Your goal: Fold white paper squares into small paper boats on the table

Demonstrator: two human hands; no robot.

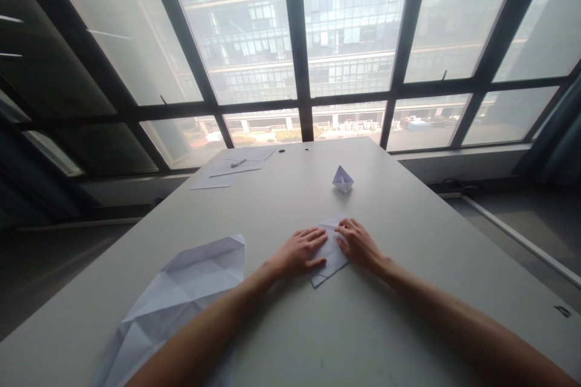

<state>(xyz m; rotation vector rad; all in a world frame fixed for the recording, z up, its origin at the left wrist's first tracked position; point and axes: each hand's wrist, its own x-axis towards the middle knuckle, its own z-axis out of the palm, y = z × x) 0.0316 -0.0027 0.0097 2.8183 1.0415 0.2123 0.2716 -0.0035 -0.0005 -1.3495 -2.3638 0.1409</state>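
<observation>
A folded sheet of white paper (330, 261) lies on the white table in front of me, one corner pointing toward me. My left hand (303, 251) rests flat on its left side, fingers stretched out and slightly spread. On the right side of the paper, my right hand (359, 245) touches it with bent fingertips, the thumb held apart from the index finger. Both hands press from above, and they cover part of the folds. Just beyond them stands a small folded paper boat (342, 180).
A large creased sheet of paper (181, 290) lies at the left, partly under my left forearm. Farther back on the table (281, 199) are flat paper sheets (222, 176) with a small white object (238, 162) on them. Windows (254, 24) rise behind the far edge.
</observation>
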